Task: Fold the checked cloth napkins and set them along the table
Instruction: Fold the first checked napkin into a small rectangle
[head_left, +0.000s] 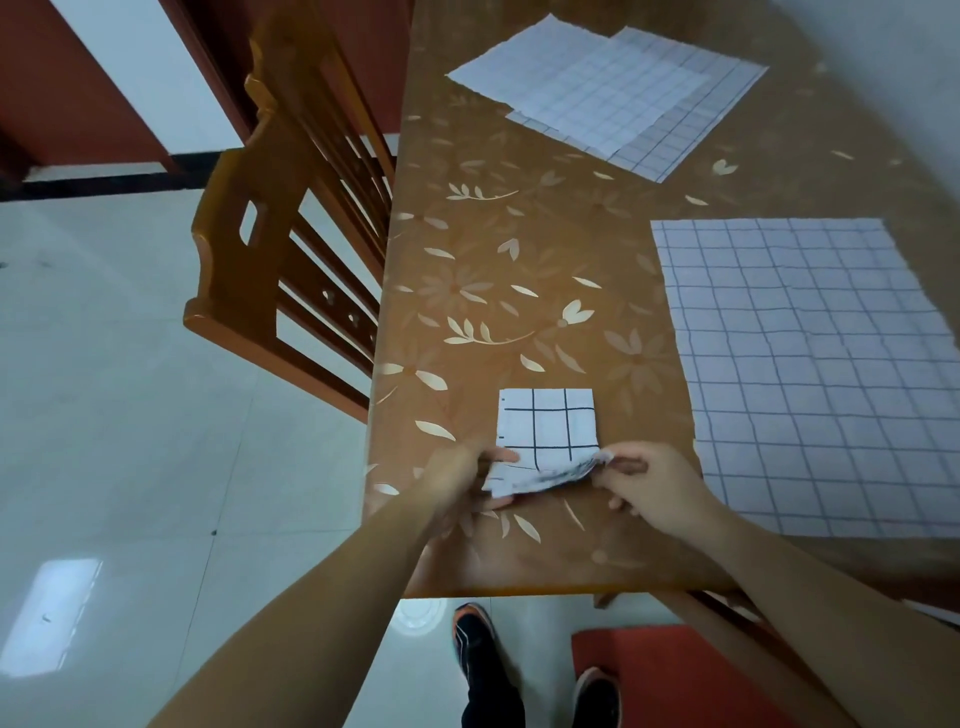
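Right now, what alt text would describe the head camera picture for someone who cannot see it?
A person's left hand and right hand pinch the near edge of a small folded checked napkin on a floral table. Unfolded napkins lie right and farther back; a wooden chair stands left.

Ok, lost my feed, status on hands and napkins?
Left hand, right hand both pinching small folded napkin. Open napkin lies right, two farther off. Nothing obstructing.

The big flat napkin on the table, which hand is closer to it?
Right. The right hand sits just beside the big flat napkin; the left hand is across the small folded napkin.
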